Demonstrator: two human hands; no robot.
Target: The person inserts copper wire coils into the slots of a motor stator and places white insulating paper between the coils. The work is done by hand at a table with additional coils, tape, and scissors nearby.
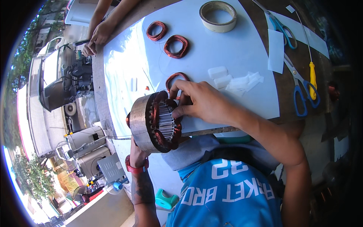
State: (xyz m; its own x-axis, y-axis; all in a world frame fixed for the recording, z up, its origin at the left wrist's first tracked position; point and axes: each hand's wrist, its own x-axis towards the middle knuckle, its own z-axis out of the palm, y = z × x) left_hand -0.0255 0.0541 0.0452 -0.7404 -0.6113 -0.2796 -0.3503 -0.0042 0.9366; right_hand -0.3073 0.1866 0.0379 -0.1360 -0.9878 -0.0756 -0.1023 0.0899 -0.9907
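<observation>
Here's the motor stator (140, 126), right at the near edge of the table (284, 90), tipped so its slotted bore faces the right hand (200, 100). And look at that right hand: thumb against the slots inside, forefinger bent over the copper windings at the rim, the two tips apart; whether this grip pinches a wire, I cannot tell. Down below, the left hand (140, 152) is at the stator's underside, its fingers hidden behind the steel body, so no call on that grip either.

Just beyond the right hand's fingers lies one copper coil (183, 75), with a second coil (176, 47) and a third coil (156, 30) farther up the white sheet (211, 51). White slips (239, 81) sit bunched beyond the right forearm. Over on the right, blue-handled scissors (293, 70) rest beside a yellow-handled screwdriver (312, 77). And at the top left, a co-worker's hand (100, 33) is at the table's corner!
</observation>
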